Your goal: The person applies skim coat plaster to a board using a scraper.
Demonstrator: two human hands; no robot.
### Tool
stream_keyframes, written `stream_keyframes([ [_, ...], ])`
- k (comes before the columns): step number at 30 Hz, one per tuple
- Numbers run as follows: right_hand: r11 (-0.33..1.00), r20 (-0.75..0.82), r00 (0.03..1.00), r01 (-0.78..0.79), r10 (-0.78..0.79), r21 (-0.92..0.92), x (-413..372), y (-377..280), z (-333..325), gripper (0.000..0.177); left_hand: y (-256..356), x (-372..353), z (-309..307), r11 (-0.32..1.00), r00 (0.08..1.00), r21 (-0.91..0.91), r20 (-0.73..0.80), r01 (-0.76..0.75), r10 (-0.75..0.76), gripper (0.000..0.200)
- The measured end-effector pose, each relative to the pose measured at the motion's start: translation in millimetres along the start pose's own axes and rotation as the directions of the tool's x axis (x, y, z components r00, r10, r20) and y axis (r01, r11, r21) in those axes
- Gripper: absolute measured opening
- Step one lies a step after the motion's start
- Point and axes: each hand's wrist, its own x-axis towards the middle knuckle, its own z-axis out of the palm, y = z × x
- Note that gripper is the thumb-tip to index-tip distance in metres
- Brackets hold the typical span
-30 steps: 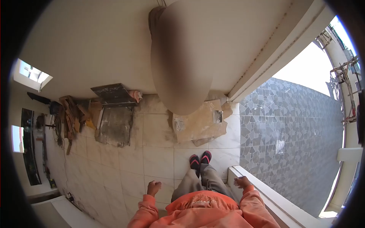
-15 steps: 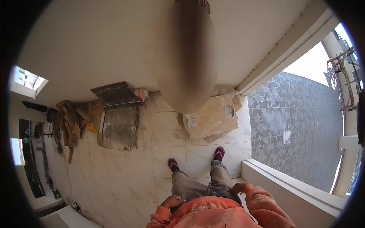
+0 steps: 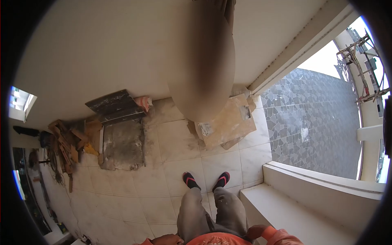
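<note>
Now feet point(image 3: 189, 179) stand closer together (right hand point(image 3: 256, 232) by trousers point(image 3: 230, 210)).

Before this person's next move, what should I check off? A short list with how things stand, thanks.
1. Sandals on the tiled floor: ok, feet apart.
2. Sandals off the tan sheet: ok, it lies ahead of them.
3. Wood pieces neatly stacked: not ok, jumbled.
4. Left hand empty: cannot tell, low at the picture's edge.
5. Right hand empty: cannot tell, by the hip, fingers unclear.
</note>
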Motion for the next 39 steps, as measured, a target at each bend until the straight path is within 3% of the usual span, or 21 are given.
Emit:
stream_keyframes([
  [3,0.974,0.205,0.974,0.049,-0.096,0.223,26.6,14.3,-47.8,0.054,4.4,32.5,-26.1,0.978,0.974,0.209,0.223,-0.018,-0.030,0.032],
  [5,0.947,0.285,0.940,0.100,-0.190,0.304,87.8,50.3,-65.4,0.060,-21.8,72.3,-57.3,0.988,0.982,-0.056,0.123,-0.141,0.147,0.037],
  [6,0.961,0.088,0.976,0.176,-0.199,0.215,129.2,86.6,-79.5,0.059,-41.4,105.2,-85.0,0.962,0.972,-0.161,0.048,-0.221,0.231,0.041],
  [7,0.969,-0.101,0.972,0.225,-0.214,0.107,167.0,122.9,-98.7,0.058,-63.6,141.9,-109.7,0.990,0.982,-0.091,-0.162,-0.110,0.094,0.038],
  [8,0.989,-0.301,0.945,0.143,-0.124,0.042,179.3,129.7,-143.6,0.055,-75.2,180.7,-140.2,0.986,0.952,-0.130,-0.275,0.105,-0.138,0.040],
  [9,0.984,-0.388,0.919,0.001,0.070,0.178,181.5,146.3,-187.4,0.064,-117.2,228.6,-165.5,0.991,0.845,-0.097,-0.520,0.088,-0.126,0.039],
  [10,0.967,-0.567,0.812,0.015,0.136,0.254,245.6,205.8,-187.4,0.059,-125.5,267.8,-201.6,0.986,0.718,-0.105,-0.677,0.126,-0.164,0.035],
  [11,0.910,-0.601,0.731,-0.065,0.324,0.410,263.9,229.9,-219.1,0.053,-143.4,308.3,-234.1,0.990,0.602,-0.103,-0.786,0.095,-0.139,0.030],
  [12,0.913,-0.700,0.638,-0.009,0.319,0.408,288.9,263.2,-244.3,0.050,-164.5,350.0,-265.3,0.963,0.529,-0.222,-0.841,-0.152,-0.110,0.024],
  [13,0.858,-0.664,0.605,-0.062,0.439,0.510,309.8,291.3,-274.7,0.050,-196.2,392.8,-297.7,0.943,0.488,-0.247,-0.866,-0.221,-0.113,0.021],
  [15,0.919,-0.901,0.232,0.060,0.367,0.389,349.3,351.1,-321.0,0.048,-207.5,461.4,-352.6,0.963,0.338,-0.177,-0.936,-0.203,-0.100,0.024],
  [16,0.920,-0.910,0.142,-0.043,0.391,0.389,373.4,386.4,-349.7,0.045,-217.8,491.0,-375.4,0.975,0.269,-0.111,-0.962,-0.192,-0.056,0.026],
  [18,0.900,-0.879,-0.197,0.074,0.435,0.429,373.6,392.2,-406.0,0.046,-226.7,538.8,-416.4,0.963,0.170,-0.042,-0.985,-0.265,0.004,0.032],
  [22,0.891,-0.804,-0.451,-0.041,0.388,0.453,386.3,429.7,-495.9,0.052,-243.9,600.0,-472.0,0.932,0.047,0.055,-0.996,-0.359,0.077,0.044],
  [23,0.886,-0.771,-0.530,-0.074,0.354,0.457,393.6,439.4,-513.5,0.053,-244.7,607.4,-480.5,0.938,0.071,0.043,-0.995,-0.345,0.072,0.045],
  [27,0.926,-0.750,-0.596,-0.026,0.287,0.376,404.4,454.9,-566.8,0.056,-234.7,616.9,-504.5,0.933,0.138,0.050,-0.985,-0.356,0.105,0.047],
  [30,0.921,-0.815,-0.432,0.142,0.387,0.362,394.5,457.2,-601.2,0.059,-243.1,624.2,-523.4,0.920,0.161,-0.018,-0.986,-0.391,0.049,0.046],
  [31,0.921,-0.830,-0.402,0.131,0.388,0.367,391.0,452.1,-607.2,0.060,-247.3,625.4,-530.6,0.915,0.166,-0.057,-0.986,-0.400,0.012,0.045],
  [34,0.878,-0.800,-0.365,0.148,0.476,0.454,394.8,464.5,-621.9,0.061,-225.2,610.8,-526.9,0.869,0.256,-0.156,-0.966,-0.470,-0.035,0.044],
  [37,0.830,-0.750,-0.357,0.274,0.557,0.486,393.5,463.8,-606.2,0.064,-240.9,624.9,-543.5,0.876,0.220,-0.166,-0.973,-0.452,-0.070,0.044],
  [39,0.793,-0.755,-0.287,0.384,0.589,0.472,395.1,454.1,-573.2,0.064,-246.2,620.5,-548.0,0.896,0.205,-0.122,-0.978,-0.427,-0.035,0.044],
])
